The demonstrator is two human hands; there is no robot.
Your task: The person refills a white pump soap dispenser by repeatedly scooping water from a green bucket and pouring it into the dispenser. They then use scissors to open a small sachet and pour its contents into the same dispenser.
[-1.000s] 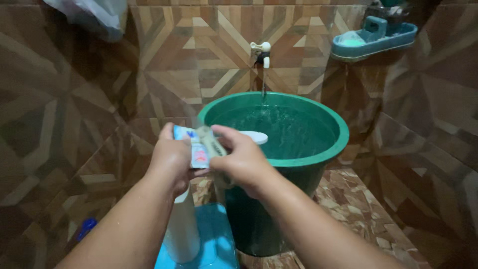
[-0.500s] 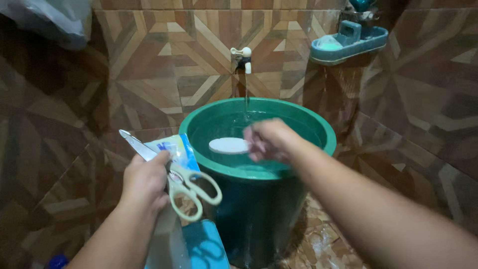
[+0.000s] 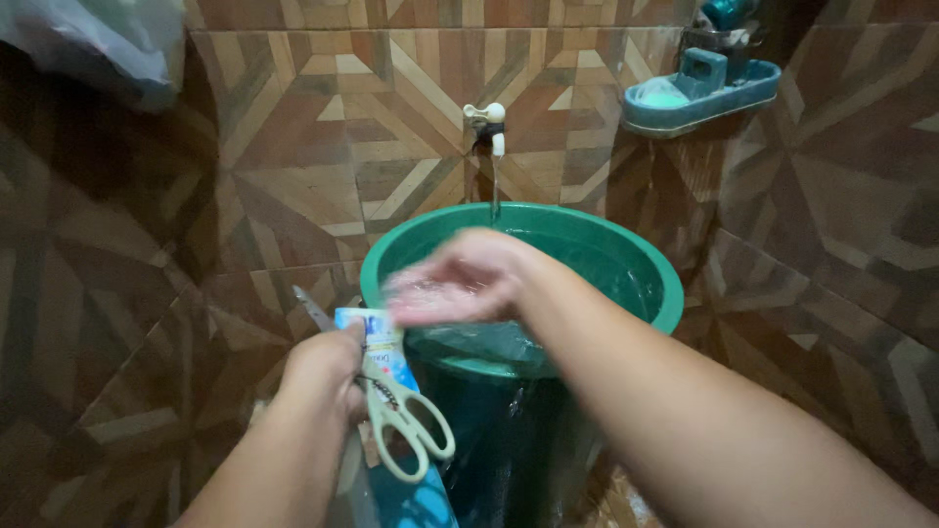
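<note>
My left hand (image 3: 323, 376) holds a small blue-and-white sachet (image 3: 377, 342) together with pale-handled scissors (image 3: 406, 425), whose handles hang down and blade tips point up-left. My right hand (image 3: 460, 279) is blurred with motion over the near rim of a green bucket (image 3: 646, 284) holding water; whether it holds anything is unclear. A thin stream of water runs from a white wall tap (image 3: 489, 122) into the bucket.
A blue soap tray (image 3: 699, 98) with items hangs on the tiled wall at upper right. A plastic bag (image 3: 98, 39) hangs at upper left. Patterned brown tiles cover walls and floor. Something blue (image 3: 421, 504) lies below the scissors.
My right hand left the sachet, reached over the bucket, then drew back toward the near rim. The left hand kept the sachet and scissors and lowered them. The white object on the water is out of sight.
</note>
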